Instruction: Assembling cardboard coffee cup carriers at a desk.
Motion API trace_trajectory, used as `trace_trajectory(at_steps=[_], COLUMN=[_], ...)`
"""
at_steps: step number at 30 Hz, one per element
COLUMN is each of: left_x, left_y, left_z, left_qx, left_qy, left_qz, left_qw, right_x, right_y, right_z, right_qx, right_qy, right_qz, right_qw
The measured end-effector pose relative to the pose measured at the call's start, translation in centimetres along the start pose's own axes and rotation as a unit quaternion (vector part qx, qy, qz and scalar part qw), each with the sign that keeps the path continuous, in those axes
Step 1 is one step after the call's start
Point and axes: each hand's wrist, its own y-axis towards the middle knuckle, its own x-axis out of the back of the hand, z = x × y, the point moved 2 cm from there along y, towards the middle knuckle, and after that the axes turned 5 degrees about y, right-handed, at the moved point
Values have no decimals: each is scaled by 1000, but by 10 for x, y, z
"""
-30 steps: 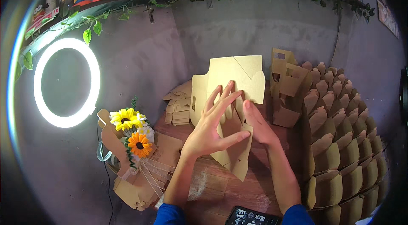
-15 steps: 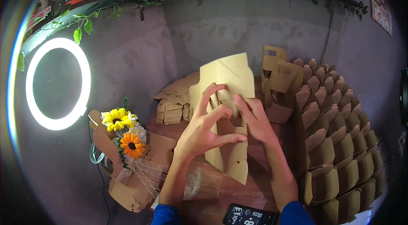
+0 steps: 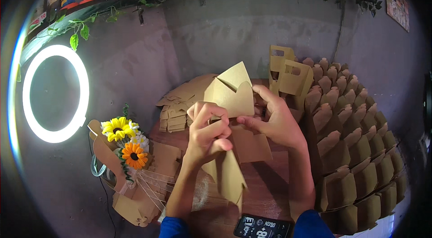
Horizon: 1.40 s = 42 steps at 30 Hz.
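Note:
A partly folded brown cardboard box (image 3: 234,98) is up in front of me over the table, its folded end with a pointed flap tilted away. One long panel (image 3: 227,175) hangs down toward me. My left hand (image 3: 209,130) is closed on the box's left side, fingers curled in and thumb near the hanging panel. At the right side, my right hand (image 3: 276,119) grips the folded end, with the thumb low on its near face and a finger behind its edge. The box hides part of the right fingers.
Flat cardboard blanks (image 3: 175,116) are stacked behind the box. Rows of folded boxes (image 3: 351,157) fill the right, beside handled carriers (image 3: 294,78). Artificial flowers (image 3: 134,155) and cardboard stand left, near a ring light (image 3: 83,98). A phone (image 3: 262,226) lies at the near edge.
The box has been turned and its far end folded inward into a pointed shape. My left fingers have curled in, and my right hand has shifted to the folded end's side.

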Motion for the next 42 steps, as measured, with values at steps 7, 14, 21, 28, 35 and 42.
trace_trajectory(at_steps=[7, 14, 21, 28, 35, 42], left_x=[-3, -5, 0, 4, 5, 15], left_y=[4, -9, -14, -12, -9, -14], left_z=[-2, 6, 23, 17, 16, 25], left_qx=[-3, -3, 39, 61, 118, 107], left_qy=[-121, -139, -149, -135, -188, -65], left_qz=[-41, -140, -216, -224, -262, -233], left_qw=[992, 980, 964, 963, 939, 964], right_x=[6, 12, -2, 2, -7, -22], right_y=[-8, -14, -6, -10, -22, -13], right_z=[6, -4, 4, 3, 18, 9], right_qx=[-54, -45, -16, 99, 87, 158], right_qy=[81, 39, -6, -77, -262, -229], right_qz=[52, 59, 122, 126, 84, 73], right_qw=[994, 996, 992, 984, 957, 958])
